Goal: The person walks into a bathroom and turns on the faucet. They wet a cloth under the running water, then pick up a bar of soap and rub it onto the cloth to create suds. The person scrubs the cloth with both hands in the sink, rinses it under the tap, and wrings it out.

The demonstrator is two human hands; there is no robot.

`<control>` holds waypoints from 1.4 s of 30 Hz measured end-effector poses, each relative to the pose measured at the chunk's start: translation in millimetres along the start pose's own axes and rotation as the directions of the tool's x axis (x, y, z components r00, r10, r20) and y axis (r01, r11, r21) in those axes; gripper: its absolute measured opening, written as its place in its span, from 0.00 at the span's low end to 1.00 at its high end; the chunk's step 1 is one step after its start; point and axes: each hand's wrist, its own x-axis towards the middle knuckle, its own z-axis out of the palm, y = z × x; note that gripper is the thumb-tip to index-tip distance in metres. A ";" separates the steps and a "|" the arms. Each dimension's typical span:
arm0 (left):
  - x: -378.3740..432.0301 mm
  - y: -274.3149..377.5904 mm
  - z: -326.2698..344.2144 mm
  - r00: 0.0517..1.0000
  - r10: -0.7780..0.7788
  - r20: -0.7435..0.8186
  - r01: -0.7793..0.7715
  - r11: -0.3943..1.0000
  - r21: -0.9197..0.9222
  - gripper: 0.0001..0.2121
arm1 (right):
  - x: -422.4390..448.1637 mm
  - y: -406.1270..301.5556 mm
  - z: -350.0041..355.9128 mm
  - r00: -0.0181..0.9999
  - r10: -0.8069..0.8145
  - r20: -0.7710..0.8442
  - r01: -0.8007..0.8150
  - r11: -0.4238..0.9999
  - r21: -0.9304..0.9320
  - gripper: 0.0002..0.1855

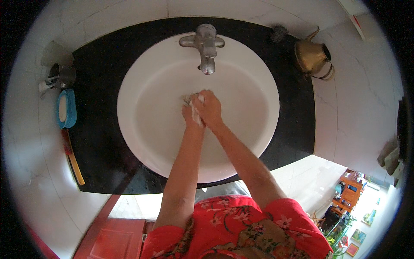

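Over the basin of a white oval washbasin (155,106), my two hands meet just below the spout of a chrome mixer tap (207,48). My right hand (209,108) is curled, pressed against my left hand (189,113) and partly covering it. Between them shows white matter (195,114), either lather or a thin wet cloth; I cannot tell which. A blurred dark patch, perhaps the drain (186,98), lies beside my left fingers. No running water is visible from the tap.
The basin is set in a black countertop (97,136). On its left edge are a metal cup (64,76), a blue soap dish (68,110) with a pale bar, and a yellow-and-red handled object (74,162). A brass jug (310,56) stands at the right rear against the tiled wall (352,106).
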 end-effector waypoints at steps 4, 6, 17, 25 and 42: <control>47.7 -29.2 -56.8 0.928 0.061 0.367 0.053 0.955 -0.293 0.10 | -8.6 -18.0 -2.0 0.987 -0.162 0.007 0.162 0.983 -0.092 0.12; 44.7 -41.5 -43.9 0.948 0.051 0.314 0.021 0.974 -0.224 0.10 | 13.5 1.3 -5.4 0.995 -0.094 0.021 0.096 0.980 -0.174 0.12; -2.7 -9.0 8.0 0.993 -0.093 -0.070 0.099 0.990 0.100 0.17 | 10.5 -2.0 -15.9 0.982 -0.188 0.010 0.182 0.930 -0.320 0.14; 11.7 4.0 -23.4 0.980 -0.187 0.062 0.190 0.980 -0.064 0.16 | -28.5 -41.4 -16.5 0.946 -0.325 0.001 0.322 0.936 -0.143 0.17; 6.8 -14.4 -2.0 0.987 -0.139 0.086 0.150 0.977 -0.149 0.13 | 28.3 -11.7 -18.0 0.990 -0.061 0.124 0.110 0.888 -0.447 0.14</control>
